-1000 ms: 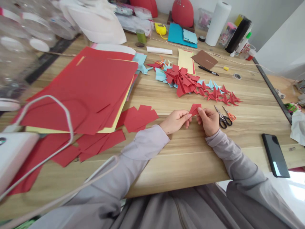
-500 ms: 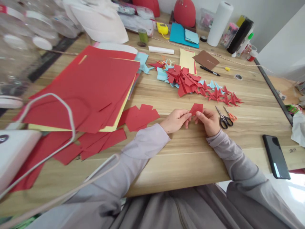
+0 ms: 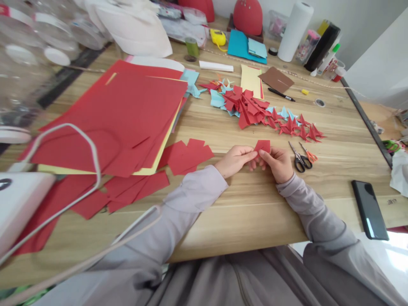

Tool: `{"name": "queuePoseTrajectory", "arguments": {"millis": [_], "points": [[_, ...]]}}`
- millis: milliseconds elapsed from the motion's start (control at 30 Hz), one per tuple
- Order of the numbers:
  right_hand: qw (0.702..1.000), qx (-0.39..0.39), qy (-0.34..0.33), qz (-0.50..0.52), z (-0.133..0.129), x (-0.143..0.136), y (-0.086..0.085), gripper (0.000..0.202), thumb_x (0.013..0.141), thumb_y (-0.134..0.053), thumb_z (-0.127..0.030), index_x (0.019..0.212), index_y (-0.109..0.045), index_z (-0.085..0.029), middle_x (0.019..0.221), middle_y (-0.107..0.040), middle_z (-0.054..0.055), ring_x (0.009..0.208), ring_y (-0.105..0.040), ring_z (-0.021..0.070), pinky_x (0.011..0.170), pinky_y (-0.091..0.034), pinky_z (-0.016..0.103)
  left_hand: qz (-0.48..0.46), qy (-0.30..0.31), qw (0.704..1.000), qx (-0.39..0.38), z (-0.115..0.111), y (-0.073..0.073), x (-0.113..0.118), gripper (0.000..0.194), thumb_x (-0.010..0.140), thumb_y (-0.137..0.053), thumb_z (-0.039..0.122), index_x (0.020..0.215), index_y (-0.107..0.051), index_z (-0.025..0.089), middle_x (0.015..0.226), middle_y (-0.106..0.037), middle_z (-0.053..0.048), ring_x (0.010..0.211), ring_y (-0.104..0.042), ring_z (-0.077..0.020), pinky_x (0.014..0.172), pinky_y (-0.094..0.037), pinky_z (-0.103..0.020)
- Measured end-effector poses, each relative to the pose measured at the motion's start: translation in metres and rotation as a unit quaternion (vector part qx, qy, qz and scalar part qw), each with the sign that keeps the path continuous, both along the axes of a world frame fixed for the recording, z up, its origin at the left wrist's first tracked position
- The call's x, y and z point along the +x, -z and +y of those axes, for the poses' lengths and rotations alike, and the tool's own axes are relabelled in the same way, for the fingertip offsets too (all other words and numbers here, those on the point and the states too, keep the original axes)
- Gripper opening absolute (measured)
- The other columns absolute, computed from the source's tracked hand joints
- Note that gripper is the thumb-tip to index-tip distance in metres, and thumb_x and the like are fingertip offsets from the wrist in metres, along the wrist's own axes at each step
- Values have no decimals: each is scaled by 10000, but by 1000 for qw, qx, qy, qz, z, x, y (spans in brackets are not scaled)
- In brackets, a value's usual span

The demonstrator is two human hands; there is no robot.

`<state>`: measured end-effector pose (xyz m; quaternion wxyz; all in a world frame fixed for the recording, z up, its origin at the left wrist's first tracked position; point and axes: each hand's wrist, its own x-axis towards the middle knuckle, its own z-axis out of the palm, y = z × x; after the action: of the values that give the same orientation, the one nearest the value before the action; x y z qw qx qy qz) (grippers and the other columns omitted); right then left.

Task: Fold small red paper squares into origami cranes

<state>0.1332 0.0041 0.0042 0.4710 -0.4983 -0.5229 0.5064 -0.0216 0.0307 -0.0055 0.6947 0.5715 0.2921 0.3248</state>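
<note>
A small red paper piece (image 3: 263, 145) is pinched between both hands over the wooden table (image 3: 242, 221). My left hand (image 3: 236, 160) grips its left edge with thumb and fingers, and my right hand (image 3: 278, 163) has its thumb on the lower part. Beyond the hands lies a heap of folded red paper pieces (image 3: 245, 106) mixed with light blue ones. Black-handled scissors (image 3: 299, 161) and orange-handled scissors (image 3: 310, 155) rest just right of my right hand. Cut red paper pieces (image 3: 188, 157) lie to the left of my left hand.
Large red sheets (image 3: 127, 114) are stacked at the left, beside a white device (image 3: 22, 208) with a cable. A black phone (image 3: 369, 208) lies at the right. At the back stand a white roll (image 3: 295, 32) and a yellow tape measure (image 3: 218, 37).
The red paper piece has turned slightly in the fingers and sits a little lower. My right thumb has shifted left, towards my left fingertips.
</note>
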Motion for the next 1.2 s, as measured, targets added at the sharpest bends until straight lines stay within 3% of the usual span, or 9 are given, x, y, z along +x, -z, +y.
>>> {"name": "queuePoseTrajectory", "arguments": {"millis": [233,500,900,1067,1200], "points": [[1000,-3,5,-9,0,-1,2,383,688,-675,-518,607,-574,-157,465,-544,-34,363,-454,62,358,-361,194,81,-26,993,76,0,0,-2,264,855,-480,307,653,-539,146,510,-560,16,514,-517,-91,587,-398,-231],[1000,-7,5,-8,-1,-1,-1,389,674,-686,-516,578,-554,-163,449,-536,-34,353,-441,64,352,-354,200,5,-6,1000,-7,-1,2,1,317,821,-507,392,655,-566,130,623,-605,-22,538,-543,-100,585,-421,-251],[1000,-8,5,-10,0,-4,-1,423,652,-677,-568,619,-560,-163,466,-538,-37,374,-457,65,376,-370,201,51,-49,996,61,-2,-2,2,215,806,-558,275,639,-492,157,534,-544,30,508,-536,-86,544,-397,-219],[1000,-4,22,-1,0,-3,0,397,663,-686,-539,619,-563,-164,477,-545,-37,385,-456,65,387,-372,205,81,-99,990,60,-6,-2,4,290,798,-585,335,598,-452,172,462,-522,35,436,-506,-86,469,-356,-211],[999,-2,32,19,2,-1,3,361,678,-697,-495,640,-576,-157,476,-548,-38,376,-449,58,380,-345,196,75,-91,991,60,-5,-1,4,306,806,-574,353,588,-472,165,471,-530,28,464,-531,-93,502,-376,-216]]}}
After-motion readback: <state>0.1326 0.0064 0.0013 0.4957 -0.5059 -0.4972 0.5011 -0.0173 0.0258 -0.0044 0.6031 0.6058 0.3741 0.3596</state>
